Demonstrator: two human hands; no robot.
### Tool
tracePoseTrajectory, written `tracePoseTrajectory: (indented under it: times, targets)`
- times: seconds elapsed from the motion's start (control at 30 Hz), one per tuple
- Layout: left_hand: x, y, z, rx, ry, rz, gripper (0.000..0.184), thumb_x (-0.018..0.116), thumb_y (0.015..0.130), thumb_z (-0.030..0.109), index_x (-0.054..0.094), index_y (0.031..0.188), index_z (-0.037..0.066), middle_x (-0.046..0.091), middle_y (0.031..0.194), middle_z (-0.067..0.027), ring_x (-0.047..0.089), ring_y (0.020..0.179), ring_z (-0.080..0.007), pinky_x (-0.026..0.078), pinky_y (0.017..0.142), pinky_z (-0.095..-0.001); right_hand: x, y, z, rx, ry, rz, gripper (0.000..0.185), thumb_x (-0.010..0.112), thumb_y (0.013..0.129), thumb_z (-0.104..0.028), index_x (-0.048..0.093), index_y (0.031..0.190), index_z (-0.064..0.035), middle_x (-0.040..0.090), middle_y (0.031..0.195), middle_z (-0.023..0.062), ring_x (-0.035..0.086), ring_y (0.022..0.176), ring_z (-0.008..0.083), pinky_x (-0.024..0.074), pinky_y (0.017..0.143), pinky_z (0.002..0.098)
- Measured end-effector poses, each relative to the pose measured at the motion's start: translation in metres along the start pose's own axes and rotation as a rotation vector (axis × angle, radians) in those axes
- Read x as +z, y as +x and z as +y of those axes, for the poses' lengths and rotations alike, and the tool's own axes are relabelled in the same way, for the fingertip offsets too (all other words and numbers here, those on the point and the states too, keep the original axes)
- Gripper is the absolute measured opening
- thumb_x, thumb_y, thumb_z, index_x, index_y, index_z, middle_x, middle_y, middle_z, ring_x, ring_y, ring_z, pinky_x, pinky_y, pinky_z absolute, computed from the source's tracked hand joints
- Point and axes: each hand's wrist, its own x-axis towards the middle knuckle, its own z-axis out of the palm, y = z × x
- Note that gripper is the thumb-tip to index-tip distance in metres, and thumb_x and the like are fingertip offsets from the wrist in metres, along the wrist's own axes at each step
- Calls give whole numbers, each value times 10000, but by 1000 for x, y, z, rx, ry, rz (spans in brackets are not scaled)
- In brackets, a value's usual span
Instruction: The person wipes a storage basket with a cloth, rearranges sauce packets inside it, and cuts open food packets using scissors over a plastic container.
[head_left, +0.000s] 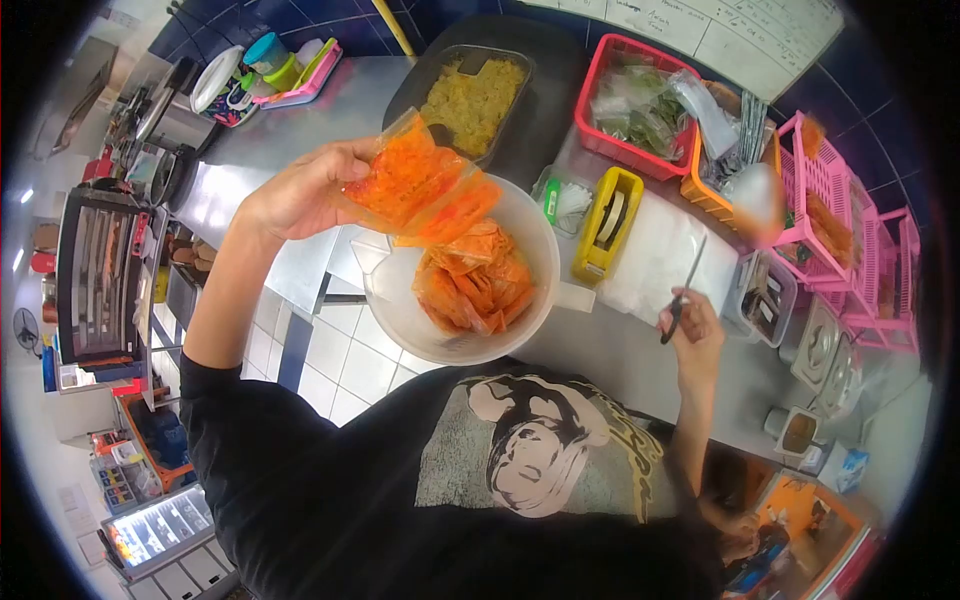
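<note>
My left hand [310, 188] pinches the corner of a clear plastic bag [415, 185] smeared with orange-red sauce, held up over the left rim of a white plastic tub [535, 240]. Inside the tub lie several crumpled orange-stained bags [475, 285]. On the right, above the steel counter, my right hand [695, 335] has its fingers round the dark handles of a pair of scissors [690, 275], whose blades point up and away from me. Beyond the tub stands a dark tray of yellowish food [475, 105].
A yellow tape dispenser [608, 225] stands right of the tub, beside white sheets [655, 250]. Farther back are a red basket [640, 165] of bagged greens, an orange basket [715, 200] and pink racks [830, 225]. Colourful containers [280, 70] sit at the back left.
</note>
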Motion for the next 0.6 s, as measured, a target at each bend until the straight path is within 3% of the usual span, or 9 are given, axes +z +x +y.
tracePoseTrajectory:
  times: [0.17,0.3,0.6]
  targets:
    - [-4,-2,17,-11,32,-103,520,431,829,148,344,1289,-76,515,1200,-162,543,1090,-226,460,923,-362,46,38,-63,-246,7,-197,385,691,727,34,521,1069,-12,654,902,87,565,724,77,426,624,200]
    - [3,2,26,-22,68,-163,508,438,823,148,369,1278,-70,523,1185,-151,560,1058,-205,478,896,-336,101,69,-124,-632,12,-393,333,687,720,11,509,1001,-10,674,854,71,558,707,54,417,606,193]
    - [19,3,24,-97,156,-154,499,437,837,168,396,1282,-52,535,1166,-124,574,994,-168,489,856,-311,160,92,-204,-681,-85,-703,237,673,695,-39,516,871,-12,630,717,57,586,689,93,446,643,222]
